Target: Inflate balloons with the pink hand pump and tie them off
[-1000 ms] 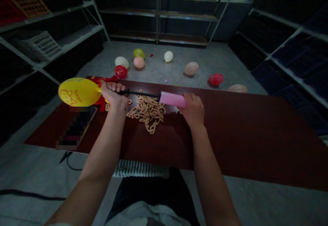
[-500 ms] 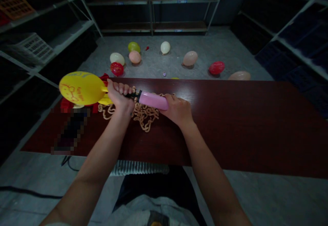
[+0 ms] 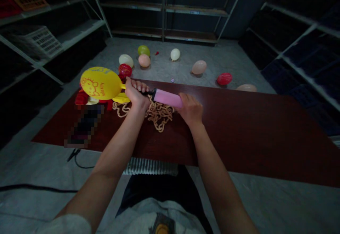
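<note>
An inflated yellow balloon (image 3: 102, 83) with a red cartoon cat drawing and lettering points to the left, its neck at my left hand. My left hand (image 3: 136, 94) is closed around the balloon's neck and the black nozzle end of a pink hand pump (image 3: 168, 98). My right hand (image 3: 190, 109) grips the pump's other end, and its fingers hide that end. The pump is held slightly tilted above the table. Under it lies a tangled heap of tan chain-like links (image 3: 160, 115). A flat yellow piece (image 3: 121, 98) rests behind my left wrist.
The dark red-brown table (image 3: 249, 131) spans the view. At its left are red items (image 3: 81, 97) and a blurred dark object (image 3: 85, 126). On the floor beyond lie several balloons, among them a white one (image 3: 175, 54) and a red one (image 3: 224, 79). Shelves (image 3: 196, 11) line the room.
The view has tilted up and swung a little left. Balloon and left hand have shifted slightly right over the table. Both hands keep their grip on the pump.
</note>
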Demonstrator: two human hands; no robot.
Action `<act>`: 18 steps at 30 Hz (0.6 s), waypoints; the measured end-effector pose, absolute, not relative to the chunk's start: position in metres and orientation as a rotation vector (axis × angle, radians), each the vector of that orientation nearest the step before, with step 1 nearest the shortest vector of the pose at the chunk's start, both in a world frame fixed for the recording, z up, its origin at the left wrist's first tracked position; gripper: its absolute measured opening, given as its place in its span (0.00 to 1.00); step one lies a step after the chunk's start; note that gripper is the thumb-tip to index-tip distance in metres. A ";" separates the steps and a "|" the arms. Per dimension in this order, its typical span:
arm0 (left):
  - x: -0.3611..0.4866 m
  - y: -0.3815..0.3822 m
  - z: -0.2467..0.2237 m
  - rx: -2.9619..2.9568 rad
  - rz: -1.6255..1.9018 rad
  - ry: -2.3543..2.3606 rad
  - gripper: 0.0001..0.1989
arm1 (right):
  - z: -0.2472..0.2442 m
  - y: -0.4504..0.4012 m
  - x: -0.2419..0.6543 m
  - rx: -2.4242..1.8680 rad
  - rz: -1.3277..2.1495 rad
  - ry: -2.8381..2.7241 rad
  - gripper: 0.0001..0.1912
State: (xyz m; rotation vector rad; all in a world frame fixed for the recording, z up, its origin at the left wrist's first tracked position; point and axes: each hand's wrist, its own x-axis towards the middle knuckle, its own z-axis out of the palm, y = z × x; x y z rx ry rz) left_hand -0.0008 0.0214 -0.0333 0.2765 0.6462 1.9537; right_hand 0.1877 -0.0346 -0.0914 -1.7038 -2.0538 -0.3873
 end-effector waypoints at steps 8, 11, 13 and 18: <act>-0.023 0.034 -0.034 0.096 1.958 0.626 0.28 | -0.094 -0.033 0.198 -1.725 -0.577 -2.067 0.21; -0.034 0.037 -0.032 0.014 1.992 0.644 0.30 | -0.092 -0.034 0.202 -1.726 -0.629 -2.090 0.20; -0.042 0.037 -0.029 -0.021 2.018 0.645 0.30 | -0.090 -0.035 0.205 -1.726 -0.673 -2.085 0.19; -0.063 0.039 -0.024 -0.043 2.052 0.650 0.28 | -0.085 -0.035 0.220 -1.726 -0.715 -2.019 0.19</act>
